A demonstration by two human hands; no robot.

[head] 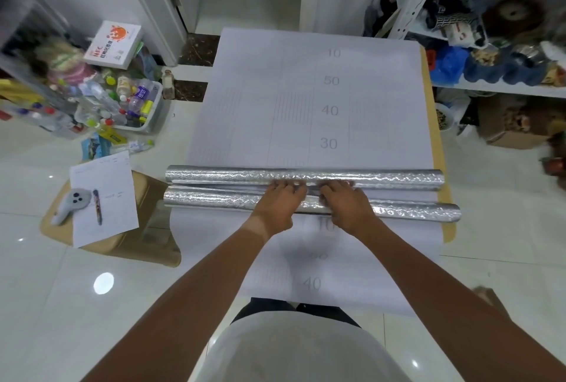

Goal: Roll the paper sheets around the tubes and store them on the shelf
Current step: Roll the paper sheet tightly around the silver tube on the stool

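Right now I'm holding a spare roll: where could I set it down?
Free: the paper sheet beyond the far silver roll, and the bare tiles near the cardboard box. Crowded: around the bottle bin and the shelf.

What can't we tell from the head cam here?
- Fingertips of left hand and right hand: hidden between the two silver rolls, grip unclear.
- Printed number near the wrists on the paper sheet: partly covered by the right hand.
- Shelf contents: blurred, cut off by the right edge.
- Handwriting on the note sheet: too small.
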